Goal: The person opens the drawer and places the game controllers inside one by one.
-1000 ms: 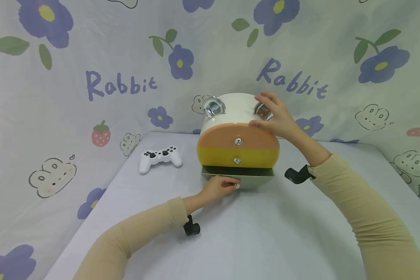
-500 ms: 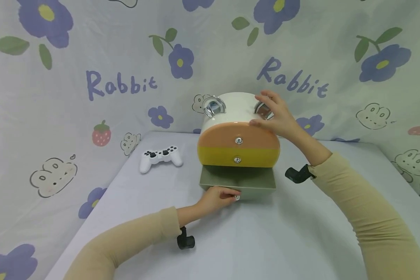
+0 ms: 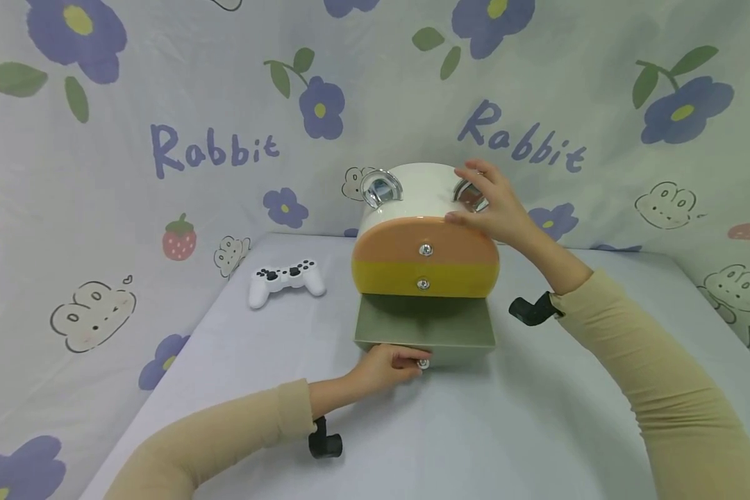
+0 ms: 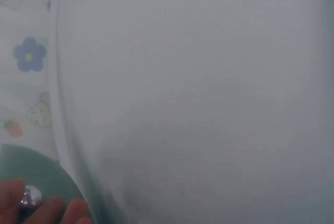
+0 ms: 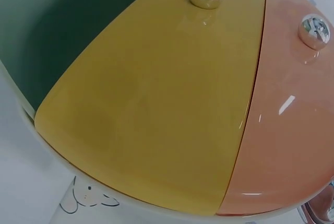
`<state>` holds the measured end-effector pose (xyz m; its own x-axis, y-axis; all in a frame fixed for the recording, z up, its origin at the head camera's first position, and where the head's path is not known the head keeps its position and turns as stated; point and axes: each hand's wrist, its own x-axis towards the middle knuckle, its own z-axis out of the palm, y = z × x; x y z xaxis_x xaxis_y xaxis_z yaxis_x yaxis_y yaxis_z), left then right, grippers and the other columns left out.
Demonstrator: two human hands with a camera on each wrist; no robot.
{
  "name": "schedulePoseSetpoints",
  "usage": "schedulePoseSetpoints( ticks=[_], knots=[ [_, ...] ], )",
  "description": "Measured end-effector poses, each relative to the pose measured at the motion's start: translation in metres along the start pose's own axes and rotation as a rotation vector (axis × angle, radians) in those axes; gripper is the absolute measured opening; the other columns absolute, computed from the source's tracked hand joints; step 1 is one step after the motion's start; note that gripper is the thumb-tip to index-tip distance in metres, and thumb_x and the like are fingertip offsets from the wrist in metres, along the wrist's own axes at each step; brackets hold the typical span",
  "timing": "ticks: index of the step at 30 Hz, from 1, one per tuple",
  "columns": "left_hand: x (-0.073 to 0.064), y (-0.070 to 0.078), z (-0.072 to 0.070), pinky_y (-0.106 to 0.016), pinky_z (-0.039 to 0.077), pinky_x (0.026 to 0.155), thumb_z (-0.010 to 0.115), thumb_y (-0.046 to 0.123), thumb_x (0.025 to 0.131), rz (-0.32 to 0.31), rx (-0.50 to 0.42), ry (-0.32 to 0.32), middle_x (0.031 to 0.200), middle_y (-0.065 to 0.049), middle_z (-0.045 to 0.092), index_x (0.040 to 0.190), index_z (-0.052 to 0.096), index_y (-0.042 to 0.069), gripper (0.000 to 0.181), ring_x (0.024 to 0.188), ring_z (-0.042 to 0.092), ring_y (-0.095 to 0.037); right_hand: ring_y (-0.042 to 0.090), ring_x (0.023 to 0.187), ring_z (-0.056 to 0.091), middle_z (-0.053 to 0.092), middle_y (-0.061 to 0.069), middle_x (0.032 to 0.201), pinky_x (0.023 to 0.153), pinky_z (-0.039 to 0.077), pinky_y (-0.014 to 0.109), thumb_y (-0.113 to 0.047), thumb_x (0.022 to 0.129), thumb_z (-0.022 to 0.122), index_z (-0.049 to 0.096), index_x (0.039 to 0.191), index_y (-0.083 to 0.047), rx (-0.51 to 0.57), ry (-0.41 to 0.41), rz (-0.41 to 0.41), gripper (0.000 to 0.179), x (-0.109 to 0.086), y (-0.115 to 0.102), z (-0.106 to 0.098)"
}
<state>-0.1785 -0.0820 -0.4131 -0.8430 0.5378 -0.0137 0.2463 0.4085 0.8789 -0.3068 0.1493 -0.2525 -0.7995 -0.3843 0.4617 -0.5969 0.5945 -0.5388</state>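
Note:
A small rounded drawer cabinet (image 3: 426, 239) with a white top and an orange and a yellow drawer front stands on the white table. Its lowest drawer, a green one (image 3: 425, 323), is pulled far out, and nothing shows inside. My left hand (image 3: 384, 368) pinches that drawer's shiny knob (image 3: 423, 363); the knob also appears between fingers in the left wrist view. My right hand (image 3: 496, 208) rests on the cabinet's upper right, thumb on the front top edge, fingers spread over a chrome fitting (image 3: 471, 195). A matching chrome fitting (image 3: 381, 189) is on the left.
A white game controller (image 3: 286, 279) lies on the table (image 3: 475, 437) left of the cabinet. Behind hangs a curtain (image 3: 375, 90) printed with flowers and rabbits. The orange and yellow drawers, each with a round knob (image 3: 426, 249), sit flush above the green one.
My left hand has drawn the green drawer out toward me, so much more of its inside shows. The right hand has stayed on the cabinet's top corner.

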Motion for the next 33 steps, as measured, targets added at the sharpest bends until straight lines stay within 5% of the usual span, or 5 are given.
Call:
schedulePoseSetpoints(
  ticks=[18, 33],
  knots=[
    [-0.015, 0.005, 0.004, -0.013, 0.046, 0.064, 0.063, 0.005, 0.084, -0.039, -0.022, -0.020, 0.100, -0.013, 0.068, 0.113, 0.064, 0.001, 0.029, 0.088, 0.065, -0.017, 0.035, 0.131, 0.021, 0.024, 0.014, 0.146, 0.104, 0.024, 0.058, -0.031, 0.076, 0.074, 0.041, 0.136, -0.005, 0.010, -0.004, 0.011, 0.073, 0.000, 0.000, 0.000],
    [-0.020, 0.004, 0.004, -0.015, 0.048, 0.074, 0.061, 0.004, 0.085, -0.054, -0.015, -0.047, 0.111, -0.009, 0.066, 0.116, 0.063, 0.006, 0.032, 0.100, 0.062, -0.021, 0.037, 0.126, 0.027, 0.026, 0.016, 0.145, 0.103, 0.026, 0.056, -0.026, 0.077, 0.074, 0.042, 0.134, -0.003, 0.015, 0.002, -0.017, 0.070, 0.001, 0.001, 0.000]
  ],
)
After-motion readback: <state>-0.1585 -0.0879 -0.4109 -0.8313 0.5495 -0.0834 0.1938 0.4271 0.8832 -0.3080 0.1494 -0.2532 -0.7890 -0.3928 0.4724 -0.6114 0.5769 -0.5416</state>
